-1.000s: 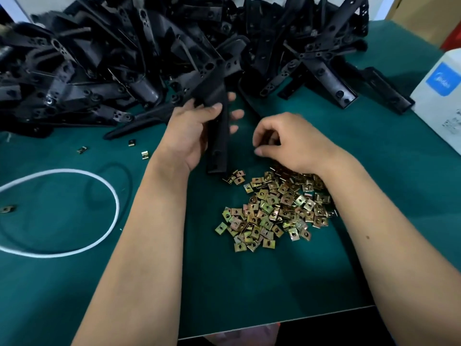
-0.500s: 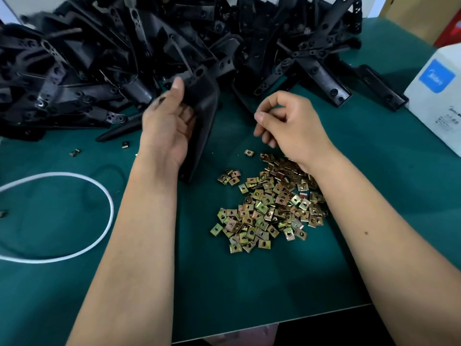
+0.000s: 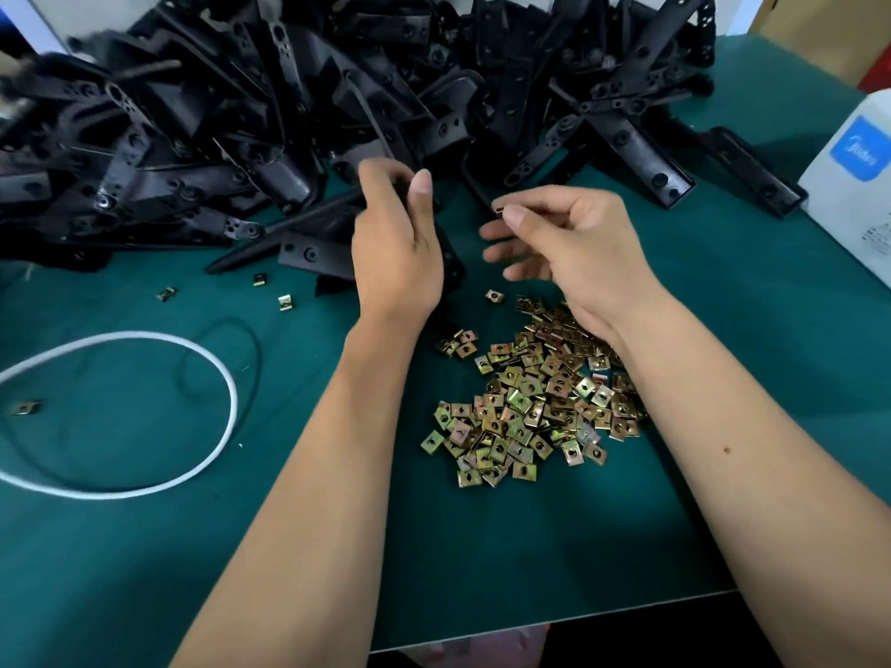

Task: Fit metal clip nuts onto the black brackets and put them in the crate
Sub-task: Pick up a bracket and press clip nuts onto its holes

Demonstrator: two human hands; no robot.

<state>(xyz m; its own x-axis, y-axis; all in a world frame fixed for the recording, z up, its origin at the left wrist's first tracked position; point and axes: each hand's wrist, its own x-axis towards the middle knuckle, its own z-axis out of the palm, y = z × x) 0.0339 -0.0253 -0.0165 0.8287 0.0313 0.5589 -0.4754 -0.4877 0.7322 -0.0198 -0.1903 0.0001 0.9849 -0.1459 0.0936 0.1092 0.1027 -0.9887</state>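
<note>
Your left hand [image 3: 395, 243] grips a black bracket [image 3: 448, 262], and just right of it your right hand [image 3: 573, 243] pinches one clip nut [image 3: 499, 212].

We are looking at an evenly lit scene, with soft light coming from above. The arms are casting faint, diffuse shadows onto the green tabletop [image 3: 723, 291], darkest under the right forearm. The black brackets [image 3: 270, 137] are losing detail in shadow, and the far left of that pile is smearing with motion blur. The wide lens is bending the tabletop's near edge, and the white box [image 3: 863, 195] is glaring slightly.
</note>
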